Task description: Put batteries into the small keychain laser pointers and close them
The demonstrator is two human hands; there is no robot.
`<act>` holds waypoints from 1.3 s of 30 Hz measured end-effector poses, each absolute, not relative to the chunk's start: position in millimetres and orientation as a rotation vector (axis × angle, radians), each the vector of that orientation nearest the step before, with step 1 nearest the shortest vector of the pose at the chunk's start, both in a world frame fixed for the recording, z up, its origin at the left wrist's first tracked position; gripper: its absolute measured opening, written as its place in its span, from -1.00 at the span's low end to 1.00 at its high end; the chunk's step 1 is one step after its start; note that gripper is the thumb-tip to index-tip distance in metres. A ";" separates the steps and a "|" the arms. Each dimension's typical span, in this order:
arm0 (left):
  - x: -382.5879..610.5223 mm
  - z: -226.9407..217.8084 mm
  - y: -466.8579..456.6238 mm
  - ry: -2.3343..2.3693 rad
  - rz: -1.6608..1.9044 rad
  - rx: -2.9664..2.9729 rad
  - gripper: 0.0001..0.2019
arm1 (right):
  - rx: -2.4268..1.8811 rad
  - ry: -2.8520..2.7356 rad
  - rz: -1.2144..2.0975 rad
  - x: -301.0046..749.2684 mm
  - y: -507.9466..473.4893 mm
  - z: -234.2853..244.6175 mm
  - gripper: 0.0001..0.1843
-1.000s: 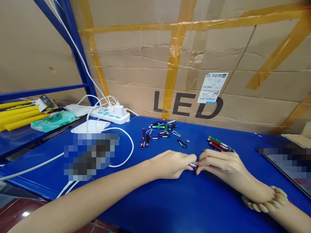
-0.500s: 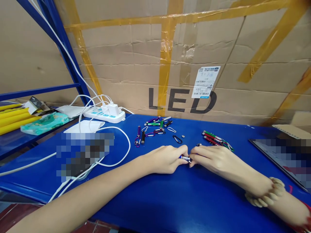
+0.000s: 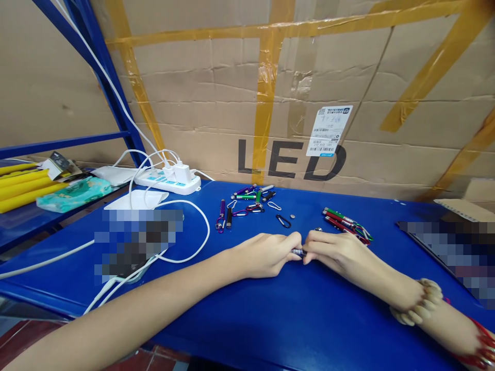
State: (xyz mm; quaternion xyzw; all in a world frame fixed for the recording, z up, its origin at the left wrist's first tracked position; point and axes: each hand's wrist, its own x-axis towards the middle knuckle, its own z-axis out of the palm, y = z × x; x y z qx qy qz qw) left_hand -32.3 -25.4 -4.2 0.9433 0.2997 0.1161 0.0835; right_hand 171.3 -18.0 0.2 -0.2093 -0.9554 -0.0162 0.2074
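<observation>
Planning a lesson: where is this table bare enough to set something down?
Bare: the table between the forearms; a smaller patch between silver disc and red cylinders. Crowded: left side, cables and power strip; behind the left hand, loose cylinders.

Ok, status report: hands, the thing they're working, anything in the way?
Left hand closed around small cylinder. Right hand pinched at its exposed end. Nothing visibly in the way; black carabiner lies beyond, touching neither hand.

Slim silver-and-dark cylinder (image 3: 298,252), mostly covered, lying crosswise, between left grip (image 3: 274,254) and right grip (image 3: 337,251)
</observation>
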 end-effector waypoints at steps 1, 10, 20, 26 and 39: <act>-32.3 -4.5 -25.8 0.897 0.364 2.817 -0.93 | -0.595 -2.632 0.025 171.0 -18.0 -0.7 -0.60; -30.4 -5.3 -23.1 0.920 0.526 2.839 -0.92 | -0.855 -2.409 0.539 159.9 -24.2 6.6 -0.55; -29.2 -3.6 -19.5 0.953 0.616 2.730 -0.84 | -0.967 -2.347 0.705 163.3 -19.3 1.1 -0.53; -26.4 -0.4 -20.2 1.070 0.644 2.783 -0.80 | -0.991 -2.393 0.555 166.2 -17.6 2.4 -0.55; -27.0 -9.2 -28.8 1.066 0.540 2.774 -0.83 | -0.854 -2.567 0.244 168.2 -16.0 -7.8 -0.55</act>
